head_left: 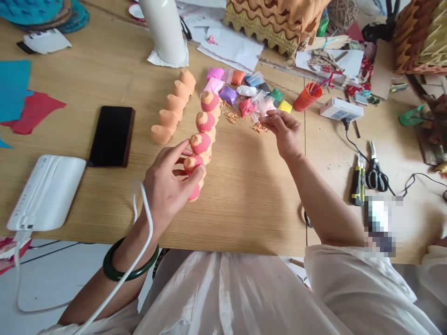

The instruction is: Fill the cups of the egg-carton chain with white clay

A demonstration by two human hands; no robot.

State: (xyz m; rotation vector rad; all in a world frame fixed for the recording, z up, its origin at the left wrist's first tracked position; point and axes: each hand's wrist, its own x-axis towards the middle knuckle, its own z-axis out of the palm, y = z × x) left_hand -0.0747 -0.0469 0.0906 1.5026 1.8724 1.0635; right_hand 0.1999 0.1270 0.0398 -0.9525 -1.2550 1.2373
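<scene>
1. Two cup strips are counted right of the phone [111,136]. The plain strip [173,106] is nearer it and the pink-topped strip [203,135] is beyond, its lower end clamped in the left hand [167,184].
2. Five cups are seen on each strip, and about ten clay packets [246,90] are spread farther right of the phone.
3. The right hand [284,132] is held at the packets with fingertips pinched together; what is pinched cannot be told.
4. The soft pink caps could be dented by that grip, and the cable [146,218] draped over the left wrist might be snagged.

Left hand [167,184] around pink-capped carton strip [205,122], right hand [285,134] beside clay packets [246,90]
</scene>
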